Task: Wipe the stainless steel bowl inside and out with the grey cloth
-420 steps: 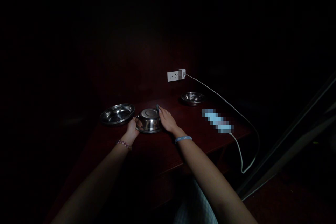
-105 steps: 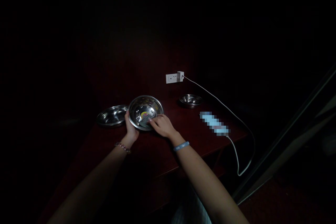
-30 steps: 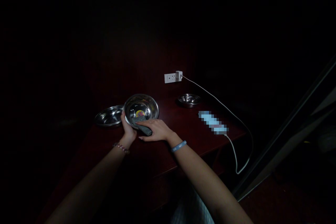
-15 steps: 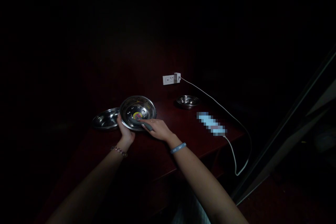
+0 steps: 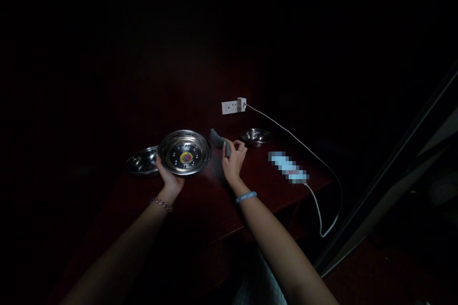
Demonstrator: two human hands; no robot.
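Bowl [image 5: 185,152] gripped in left hand [image 5: 170,178], grey cloth [image 5: 217,140] in right hand [image 5: 234,159] just beside rim [image 5: 210,151]; table [image 5: 203,209] showing between hands.

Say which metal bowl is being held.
The middle bowl, tilted in the left hand, showing a yellow-edged sticker; the left dish and right bowl rest on the table.

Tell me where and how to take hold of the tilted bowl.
Probably the free right rim of the bowl, from the right side: the left grip covers its lower left edge, and the flared rim gives a lip to pinch. Its inside tilts toward the camera, so thumb inside, fingers behind. The right grip holds a grey cloth.
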